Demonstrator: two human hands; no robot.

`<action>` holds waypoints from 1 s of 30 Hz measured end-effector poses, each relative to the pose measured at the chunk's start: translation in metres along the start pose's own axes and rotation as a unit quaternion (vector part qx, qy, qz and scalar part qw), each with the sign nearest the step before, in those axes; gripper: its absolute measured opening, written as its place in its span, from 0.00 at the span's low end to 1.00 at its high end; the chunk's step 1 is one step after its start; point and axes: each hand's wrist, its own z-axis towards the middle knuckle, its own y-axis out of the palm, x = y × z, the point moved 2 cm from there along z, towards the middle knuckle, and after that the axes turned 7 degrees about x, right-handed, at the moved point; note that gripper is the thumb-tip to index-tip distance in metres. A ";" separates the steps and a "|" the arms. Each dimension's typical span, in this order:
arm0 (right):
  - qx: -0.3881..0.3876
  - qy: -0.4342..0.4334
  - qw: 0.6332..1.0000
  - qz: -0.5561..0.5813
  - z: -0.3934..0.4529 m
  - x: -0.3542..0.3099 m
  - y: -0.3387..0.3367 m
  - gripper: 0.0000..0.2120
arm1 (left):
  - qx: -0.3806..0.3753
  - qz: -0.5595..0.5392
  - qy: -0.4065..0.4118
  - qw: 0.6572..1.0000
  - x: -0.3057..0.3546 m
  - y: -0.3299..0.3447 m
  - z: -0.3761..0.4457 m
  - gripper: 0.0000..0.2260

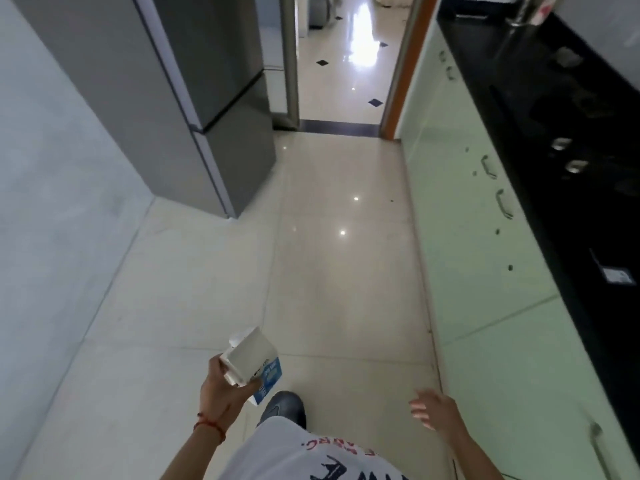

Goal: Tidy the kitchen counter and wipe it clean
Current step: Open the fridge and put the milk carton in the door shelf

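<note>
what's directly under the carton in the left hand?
Bare floor tile; the white-and-blue carton is carried in the left hand above it, touching nothing else. A shoe shows just below-right. The carton's base and the tile beneath it are hidden.

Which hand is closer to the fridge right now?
Left. The left hand, gripping the carton, is on the refrigerator side of the aisle. The right hand hangs open and empty by the counter cabinets opposite.
</note>
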 end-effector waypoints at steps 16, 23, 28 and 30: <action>-0.043 -0.051 0.991 -0.114 0.049 -0.170 0.179 0.07 | 0.069 -0.033 -0.016 0.997 0.053 -0.063 0.197 0.26; -0.101 -0.082 0.975 -0.179 0.097 -0.295 0.280 0.08 | 0.129 -0.040 -0.096 0.986 0.076 -0.081 0.276 0.31; -0.173 -0.133 0.948 -0.233 0.111 -0.388 0.367 0.09 | 0.178 -0.049 -0.116 0.976 0.109 -0.102 0.331 0.28; -0.191 -0.146 0.940 -0.242 0.112 -0.419 0.400 0.08 | 0.196 -0.055 -0.125 0.971 0.119 -0.109 0.354 0.26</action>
